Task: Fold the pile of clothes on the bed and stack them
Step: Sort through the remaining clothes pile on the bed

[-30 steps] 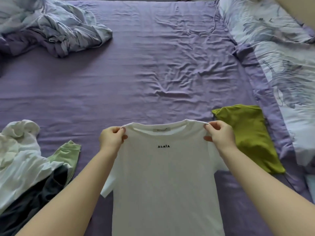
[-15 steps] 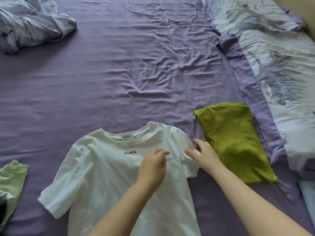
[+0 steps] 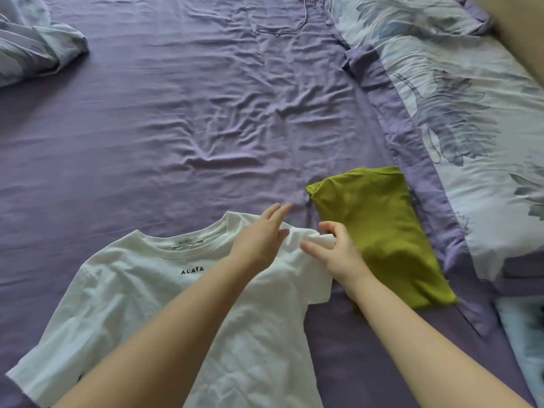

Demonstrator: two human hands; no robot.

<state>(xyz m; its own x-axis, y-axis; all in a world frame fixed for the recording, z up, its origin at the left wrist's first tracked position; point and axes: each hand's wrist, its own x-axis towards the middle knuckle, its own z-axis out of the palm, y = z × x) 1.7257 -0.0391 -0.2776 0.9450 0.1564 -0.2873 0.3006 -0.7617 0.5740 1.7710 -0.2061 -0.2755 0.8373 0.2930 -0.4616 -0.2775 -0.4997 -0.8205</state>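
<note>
A white T-shirt (image 3: pixel 123 293) with small black lettering lies face up on the purple bed sheet (image 3: pixel 176 119), its collar toward the far side. My left hand (image 3: pixel 262 240) rests flat on the shirt's right shoulder, fingers straight. Just to its right, my right hand (image 3: pixel 335 254) pinches the edge of the shirt's right sleeve between thumb and fingers. A folded olive-green garment (image 3: pixel 379 234) lies on the sheet right of the shirt, partly behind my right hand.
A crumpled blue-and-purple blanket (image 3: pixel 32 45) sits at the far left corner. Floral-print pillows (image 3: pixel 459 113) run along the right side. A thin white cable (image 3: pixel 294 28) lies on the sheet at the far middle.
The shirt, held up by its shoulders a second ago, now lies flat. My left hand has slid to the right shoulder and opened flat; my right hand has taken hold of the sleeve edge.
</note>
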